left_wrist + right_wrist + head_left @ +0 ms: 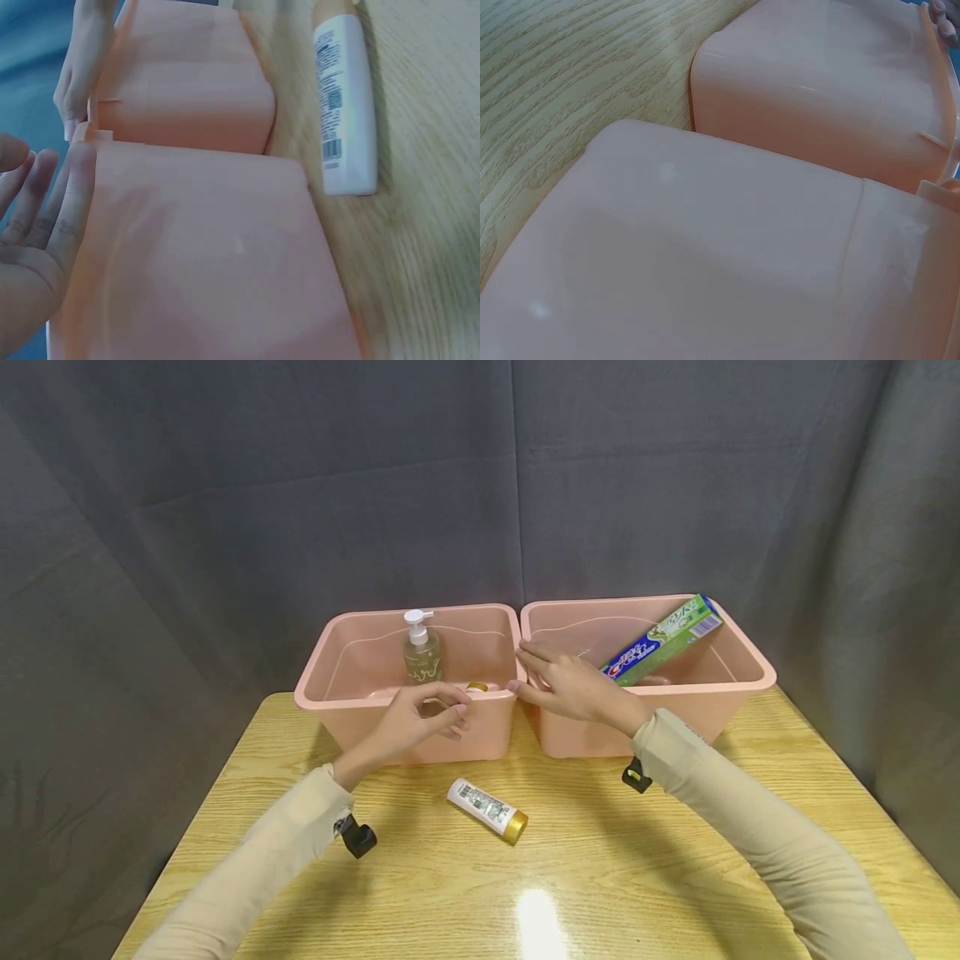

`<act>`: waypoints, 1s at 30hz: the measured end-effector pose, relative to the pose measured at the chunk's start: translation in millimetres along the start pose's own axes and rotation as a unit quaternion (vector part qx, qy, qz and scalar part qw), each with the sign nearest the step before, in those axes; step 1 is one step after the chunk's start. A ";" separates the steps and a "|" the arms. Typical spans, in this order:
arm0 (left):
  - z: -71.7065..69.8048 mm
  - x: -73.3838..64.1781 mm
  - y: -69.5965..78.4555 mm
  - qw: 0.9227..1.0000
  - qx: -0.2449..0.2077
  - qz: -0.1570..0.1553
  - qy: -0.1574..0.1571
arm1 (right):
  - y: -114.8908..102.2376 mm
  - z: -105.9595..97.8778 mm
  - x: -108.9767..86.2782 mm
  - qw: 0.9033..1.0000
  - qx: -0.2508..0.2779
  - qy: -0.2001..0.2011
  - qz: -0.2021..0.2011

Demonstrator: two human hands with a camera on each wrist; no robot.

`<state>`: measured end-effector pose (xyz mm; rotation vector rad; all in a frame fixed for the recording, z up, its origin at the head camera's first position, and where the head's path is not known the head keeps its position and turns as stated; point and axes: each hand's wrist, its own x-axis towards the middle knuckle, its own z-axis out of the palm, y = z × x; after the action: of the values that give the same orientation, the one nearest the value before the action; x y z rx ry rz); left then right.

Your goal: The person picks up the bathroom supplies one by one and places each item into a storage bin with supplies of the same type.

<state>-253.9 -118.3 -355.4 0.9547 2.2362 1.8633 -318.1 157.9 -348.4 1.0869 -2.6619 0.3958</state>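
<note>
My left hand (423, 714) is at the front rim of the left pink bin (375, 706), its fingers slightly bent and holding nothing. In the left wrist view, the fingers (75, 206) lie along the bin's edge; whether they press on it I cannot tell. My right hand (573, 685) reaches over the front corner of the right pink bin (600, 735), fingers extended toward the place where the two rims meet. On the table in front of the bins lies a white squeeze tube (480, 806) with a gold cap.
Inside the left bin stands a green pump bottle (422, 656) with a white pump, and a gold-capped item (476, 687) shows partly behind the rim. A toothpaste box (663, 639) leans diagonally in the right bin. Behind the wooden table (420, 893) hangs a grey curtain (375, 527).
</note>
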 end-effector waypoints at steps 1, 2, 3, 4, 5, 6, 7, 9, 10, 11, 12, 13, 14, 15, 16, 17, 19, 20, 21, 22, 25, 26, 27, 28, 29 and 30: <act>0.5 -0.2 -1.8 1.000 0.001 0.003 -0.002 | 0.1 0.0 0.2 1.000 0.000 0.000 0.000; 1.1 -0.6 -3.1 1.000 0.002 0.008 -0.004 | 0.1 0.1 0.2 1.000 0.000 0.000 -0.001; 1.9 -1.0 -4.3 1.000 0.004 0.011 -0.006 | 0.0 0.0 0.3 1.000 0.001 0.000 -0.002; 2.3 -1.4 -5.9 1.000 0.008 0.013 -0.008 | -0.1 -0.1 0.3 1.000 0.002 0.000 -0.003; 2.6 -2.1 -7.1 1.000 0.010 0.014 -0.010 | -0.4 -0.3 0.3 1.000 0.003 0.000 -0.003; 2.9 -2.8 -8.3 1.000 0.012 0.015 -0.011 | -0.5 -0.4 0.4 1.000 0.003 -0.001 -0.003; 3.3 -3.4 -9.7 1.000 0.014 0.014 -0.012 | -0.7 -0.6 0.5 1.000 0.003 -0.001 -0.003; 4.1 -4.5 -12.1 1.000 0.020 0.013 -0.015 | -0.7 -0.8 0.5 1.000 0.002 -0.001 -0.004; 4.6 -4.9 -12.7 1.000 0.024 0.013 -0.016 | -0.5 -0.6 0.5 1.000 0.001 -0.002 -0.003; 5.1 -5.2 -13.0 0.999 0.026 0.013 -0.017 | -0.4 -0.5 0.5 1.000 -0.001 -0.001 -0.002; 5.5 -5.5 -14.0 0.999 0.028 0.014 -0.017 | -0.2 -0.5 0.5 1.000 -0.001 -0.001 -0.003; 5.9 -5.9 -14.5 0.999 0.031 0.014 -0.018 | 0.0 -0.4 0.5 1.000 -0.001 -0.001 -0.004; 6.4 -6.3 -14.9 0.999 0.033 0.013 -0.018 | 0.4 -0.2 0.5 1.000 -0.002 -0.001 -0.004; 6.8 -6.6 -15.5 0.999 0.035 0.013 -0.020 | 0.6 -0.1 0.5 1.000 -0.002 -0.001 -0.003; 7.4 -6.9 -15.4 0.999 0.039 0.012 -0.022 | 0.7 -0.1 0.4 1.000 -0.002 -0.001 -0.002; 7.8 -7.3 -16.1 0.999 0.041 0.011 -0.024 | 0.7 -0.2 0.3 1.000 -0.001 0.000 -0.001; 8.5 -8.4 -17.7 0.999 0.045 0.008 -0.029 | 1.1 0.1 0.1 1.000 0.001 0.000 0.001; 8.9 -9.0 -18.4 0.998 0.047 0.006 -0.030 | 1.1 0.4 -0.1 1.000 0.002 0.000 0.004; 9.4 -9.6 -19.0 0.998 0.049 0.003 -0.032 | 1.1 0.6 -0.3 1.000 0.005 0.001 0.005; 9.8 -10.3 -19.5 0.998 0.050 -0.001 -0.032 | 1.1 0.9 -0.4 1.000 0.006 0.001 0.006; 10.6 -11.9 -21.4 0.998 0.051 -0.013 -0.033 | 1.3 1.6 -0.5 1.000 0.009 0.004 0.007; 10.8 -12.3 -21.6 0.998 0.052 -0.017 -0.034 | 1.4 1.7 -0.5 1.000 0.008 0.004 0.007; 11.0 -12.6 -22.0 0.998 0.053 -0.020 -0.035 | 1.5 1.7 -0.5 1.000 0.007 0.005 0.006; 11.2 -12.8 -22.6 0.998 0.055 -0.022 -0.037 | 1.6 1.6 -0.6 1.000 0.005 0.005 0.005; 11.4 -13.0 -23.3 0.997 0.057 -0.023 -0.039 | 1.7 1.4 -0.6 1.000 0.004 0.005 0.005; 11.7 -13.3 -23.6 0.997 0.061 -0.024 -0.041 | 1.7 1.2 -0.7 1.000 0.004 0.004 0.004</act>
<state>-247.8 -116.4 -384.2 0.9670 2.3247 1.6533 -319.0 159.1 -350.0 1.0739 -2.6606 0.4110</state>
